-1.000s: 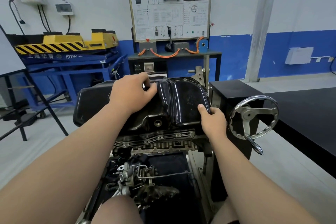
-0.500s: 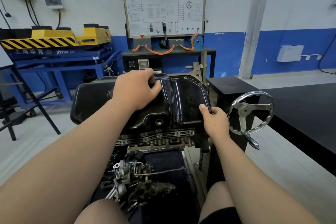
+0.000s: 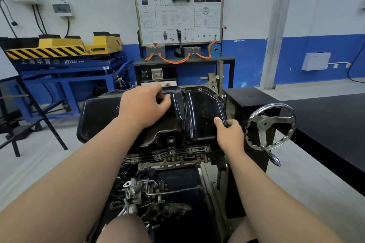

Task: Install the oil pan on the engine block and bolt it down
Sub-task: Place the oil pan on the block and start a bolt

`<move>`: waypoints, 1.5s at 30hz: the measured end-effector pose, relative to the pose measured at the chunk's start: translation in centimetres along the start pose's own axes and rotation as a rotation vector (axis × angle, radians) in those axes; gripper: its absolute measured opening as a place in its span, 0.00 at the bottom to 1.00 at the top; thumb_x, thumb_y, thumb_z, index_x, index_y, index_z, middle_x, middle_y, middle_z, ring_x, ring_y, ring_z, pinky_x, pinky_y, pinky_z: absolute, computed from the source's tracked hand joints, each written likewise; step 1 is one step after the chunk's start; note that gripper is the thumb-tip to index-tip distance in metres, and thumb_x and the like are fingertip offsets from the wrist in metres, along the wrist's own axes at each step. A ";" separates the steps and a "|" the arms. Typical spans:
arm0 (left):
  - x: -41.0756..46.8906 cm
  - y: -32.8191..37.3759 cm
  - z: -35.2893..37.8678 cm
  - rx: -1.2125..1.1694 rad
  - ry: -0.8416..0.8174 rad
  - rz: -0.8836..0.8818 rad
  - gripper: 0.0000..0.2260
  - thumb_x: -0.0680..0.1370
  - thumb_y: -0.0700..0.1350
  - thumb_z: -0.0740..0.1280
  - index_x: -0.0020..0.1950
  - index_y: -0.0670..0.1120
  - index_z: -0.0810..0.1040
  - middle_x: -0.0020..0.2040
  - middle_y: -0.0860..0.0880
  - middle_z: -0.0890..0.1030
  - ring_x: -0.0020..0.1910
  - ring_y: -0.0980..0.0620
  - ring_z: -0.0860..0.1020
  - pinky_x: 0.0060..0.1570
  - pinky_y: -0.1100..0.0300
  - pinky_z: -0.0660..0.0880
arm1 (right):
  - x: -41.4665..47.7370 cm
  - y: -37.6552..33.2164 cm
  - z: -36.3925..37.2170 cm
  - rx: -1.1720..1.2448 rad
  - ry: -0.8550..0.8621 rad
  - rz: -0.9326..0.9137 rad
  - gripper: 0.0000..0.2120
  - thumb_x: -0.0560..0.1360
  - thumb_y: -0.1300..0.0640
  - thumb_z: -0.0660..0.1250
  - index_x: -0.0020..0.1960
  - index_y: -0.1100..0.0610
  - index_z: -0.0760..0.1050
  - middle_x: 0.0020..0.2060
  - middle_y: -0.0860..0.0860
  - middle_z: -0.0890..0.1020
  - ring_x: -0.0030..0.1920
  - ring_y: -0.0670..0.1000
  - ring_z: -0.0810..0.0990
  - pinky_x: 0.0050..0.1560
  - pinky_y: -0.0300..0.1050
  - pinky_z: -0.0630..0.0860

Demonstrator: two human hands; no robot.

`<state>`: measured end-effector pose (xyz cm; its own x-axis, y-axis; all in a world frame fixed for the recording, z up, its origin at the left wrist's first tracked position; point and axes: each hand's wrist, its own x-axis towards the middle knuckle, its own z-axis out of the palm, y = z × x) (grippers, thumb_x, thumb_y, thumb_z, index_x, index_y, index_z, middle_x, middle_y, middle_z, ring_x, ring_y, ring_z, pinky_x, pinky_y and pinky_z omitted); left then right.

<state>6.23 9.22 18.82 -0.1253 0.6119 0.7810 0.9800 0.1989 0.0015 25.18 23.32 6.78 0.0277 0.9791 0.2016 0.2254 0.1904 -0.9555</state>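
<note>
The oil pan (image 3: 199, 112) is grasped from above by the left hand (image 3: 143, 105), forearm outstretched, fingers curled over its far ridge. Its right edge is pinched by the right hand (image 3: 230, 134), thumb on top. The pan is seated on the engine block (image 3: 169, 156), beside a handwheel (image 3: 269, 126).

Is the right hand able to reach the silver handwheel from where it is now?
Probably yes. The right hand grips the oil pan at its right edge, and the handwheel stands just beside it with open space between. It would first have to let go of the pan.
</note>
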 end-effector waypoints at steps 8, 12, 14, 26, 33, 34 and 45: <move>-0.3 0.1 -0.1 0.001 -0.006 0.013 0.13 0.74 0.58 0.63 0.35 0.52 0.68 0.26 0.58 0.66 0.28 0.53 0.68 0.27 0.63 0.57 | -0.7 0.2 -0.1 -0.007 0.011 0.003 0.27 0.74 0.40 0.64 0.65 0.58 0.70 0.55 0.51 0.76 0.50 0.49 0.73 0.46 0.42 0.67; -0.4 0.0 -0.1 -0.008 0.002 0.011 0.13 0.73 0.58 0.62 0.35 0.52 0.70 0.26 0.57 0.67 0.29 0.53 0.69 0.27 0.64 0.57 | -0.9 0.1 0.1 0.022 0.011 0.018 0.27 0.74 0.40 0.65 0.64 0.58 0.71 0.56 0.52 0.77 0.53 0.50 0.75 0.49 0.43 0.70; -0.3 0.1 -0.1 -0.006 -0.001 0.009 0.12 0.73 0.58 0.62 0.35 0.52 0.70 0.26 0.57 0.68 0.29 0.53 0.69 0.27 0.65 0.57 | -0.8 0.0 -0.1 0.028 -0.002 0.020 0.26 0.74 0.40 0.65 0.63 0.58 0.71 0.54 0.51 0.77 0.50 0.49 0.75 0.47 0.43 0.69; -0.1 0.2 -0.2 0.001 -0.005 -0.029 0.13 0.73 0.58 0.62 0.34 0.52 0.68 0.26 0.57 0.67 0.29 0.54 0.67 0.27 0.65 0.54 | -0.4 0.0 -0.3 0.055 -0.048 0.011 0.23 0.73 0.39 0.64 0.60 0.55 0.72 0.50 0.46 0.75 0.49 0.47 0.74 0.46 0.42 0.68; -0.3 0.0 -0.3 -0.014 -0.008 -0.016 0.13 0.73 0.60 0.61 0.35 0.53 0.69 0.27 0.58 0.67 0.28 0.56 0.66 0.27 0.65 0.54 | -1.4 4.1 -2.8 0.299 -0.241 0.412 0.21 0.75 0.69 0.52 0.64 0.57 0.72 0.46 0.58 0.78 0.37 0.52 0.73 0.33 0.45 0.72; -0.4 0.0 -0.3 -0.014 -0.009 -0.013 0.13 0.73 0.60 0.61 0.35 0.53 0.69 0.27 0.58 0.67 0.29 0.56 0.66 0.27 0.65 0.54 | -1.8 4.7 -3.2 0.253 -0.293 0.425 0.24 0.75 0.71 0.52 0.68 0.59 0.68 0.47 0.59 0.78 0.36 0.52 0.74 0.34 0.45 0.73; 0.7 -0.2 0.1 -0.016 -0.033 -0.058 0.14 0.73 0.61 0.60 0.35 0.53 0.68 0.28 0.56 0.69 0.31 0.52 0.70 0.29 0.60 0.59 | -4.3 2.2 -5.3 -0.233 -0.611 0.212 0.23 0.79 0.66 0.55 0.72 0.54 0.56 0.49 0.58 0.81 0.26 0.52 0.78 0.26 0.44 0.76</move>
<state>5.94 9.64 19.29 -0.1868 0.6245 0.7584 0.9732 0.2229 0.0562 30.72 19.17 4.99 -0.4440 0.8715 -0.2080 0.4815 0.0363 -0.8757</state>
